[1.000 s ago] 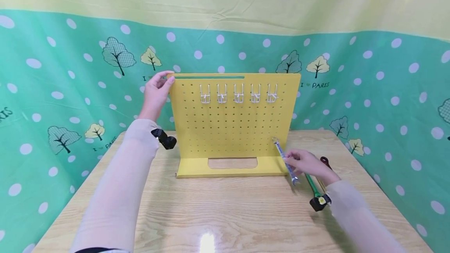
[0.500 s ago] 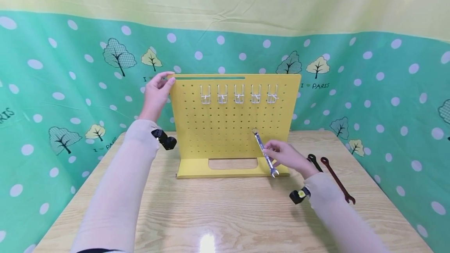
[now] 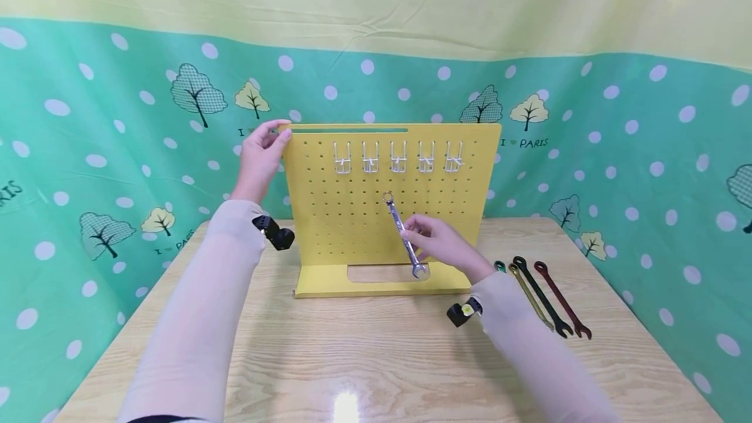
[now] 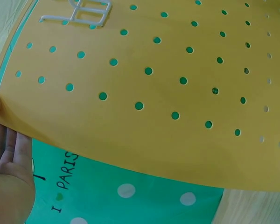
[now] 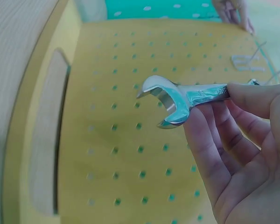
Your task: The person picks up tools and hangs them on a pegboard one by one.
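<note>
A yellow pegboard [image 3: 329,220] stands upright on its base, with several white wire hooks [image 3: 398,158] in a row near its top. My left hand [image 3: 261,155] grips the board's upper left corner, thumb in front and fingers behind, as the left wrist view also shows. In my right hand [image 3: 440,240] a silver combination wrench [image 3: 402,230] is pinched between thumb and fingers. Its ring end points up and to the left, below the hooks and in front of the board. The open end [image 5: 170,100] faces the camera in the right wrist view.
Right of the board, a red wrench [image 3: 563,299], a black wrench [image 3: 543,297] and a gold wrench [image 3: 531,296] lie side by side on the wooden table [image 3: 352,351]. A green wrench [image 3: 500,266] is mostly hidden by my right forearm. A patterned curtain [image 3: 376,83] hangs behind.
My right hand has carried the silver wrench left and upward, from the board's lower right to its middle. The wrenches on the table have come into view. My left hand stays at the corner.
</note>
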Available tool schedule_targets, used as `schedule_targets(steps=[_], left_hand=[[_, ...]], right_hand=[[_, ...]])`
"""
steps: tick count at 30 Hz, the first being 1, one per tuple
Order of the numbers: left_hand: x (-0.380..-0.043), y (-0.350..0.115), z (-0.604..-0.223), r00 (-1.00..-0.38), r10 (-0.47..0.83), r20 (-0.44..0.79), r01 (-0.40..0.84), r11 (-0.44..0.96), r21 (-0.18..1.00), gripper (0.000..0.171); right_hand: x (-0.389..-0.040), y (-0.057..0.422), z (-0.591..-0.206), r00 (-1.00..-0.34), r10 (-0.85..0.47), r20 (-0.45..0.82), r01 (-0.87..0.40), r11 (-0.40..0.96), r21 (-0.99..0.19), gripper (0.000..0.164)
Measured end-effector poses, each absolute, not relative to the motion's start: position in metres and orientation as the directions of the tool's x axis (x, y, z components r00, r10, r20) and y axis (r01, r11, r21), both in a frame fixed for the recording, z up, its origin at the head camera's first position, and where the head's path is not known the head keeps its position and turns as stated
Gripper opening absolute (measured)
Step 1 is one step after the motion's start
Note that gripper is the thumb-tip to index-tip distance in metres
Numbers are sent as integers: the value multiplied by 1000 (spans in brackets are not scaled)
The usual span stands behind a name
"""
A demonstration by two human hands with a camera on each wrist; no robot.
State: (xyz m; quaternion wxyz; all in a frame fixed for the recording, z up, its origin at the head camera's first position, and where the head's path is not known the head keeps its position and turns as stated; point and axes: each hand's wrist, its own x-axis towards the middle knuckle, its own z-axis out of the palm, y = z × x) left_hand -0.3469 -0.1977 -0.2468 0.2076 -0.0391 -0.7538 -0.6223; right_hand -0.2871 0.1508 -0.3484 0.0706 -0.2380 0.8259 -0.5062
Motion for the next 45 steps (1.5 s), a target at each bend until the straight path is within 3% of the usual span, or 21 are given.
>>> schedule_targets(steps=[17,21,34,45], left_hand=[[-348,-197,-248,-908,-204,367,323,219,921,40],[-349,-198,-248,-908,-197,369,325,221,919,41],[-349,-197,-248,-904,-201,378,336,214,917,41],[-349,-198,-247,-909,-206,362,320,210,924,40]], right_hand=[[-296,91,-318,-837,-494,233,-398,260,-879,26],[-298,79,-314,-836,-489,249,-408,249,-878,20],[-305,64,-315,-855,-461,239,-374,227,-899,15],[-315,54,-329,-880,-434,195,-307,204,-930,23]])
